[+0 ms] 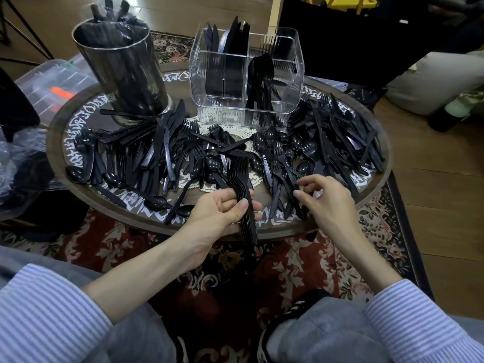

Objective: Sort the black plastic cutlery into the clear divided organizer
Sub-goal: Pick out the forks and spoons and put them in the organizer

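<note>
Gathering forks appears to be the step: the left hand (225, 208) grips a nested fork stack (242, 189) at lower centre, the right hand (324, 197) pinches another fork (288, 171) from the worktop (372, 189) heap, which next needs adding before carrying to the clear organizer (246, 74) at upper centre.

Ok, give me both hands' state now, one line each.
Left hand: grips a stack of forks by the handles.
Right hand: fingers curled, pinching a utensil handle in the pile; which kind cannot be told.
</note>
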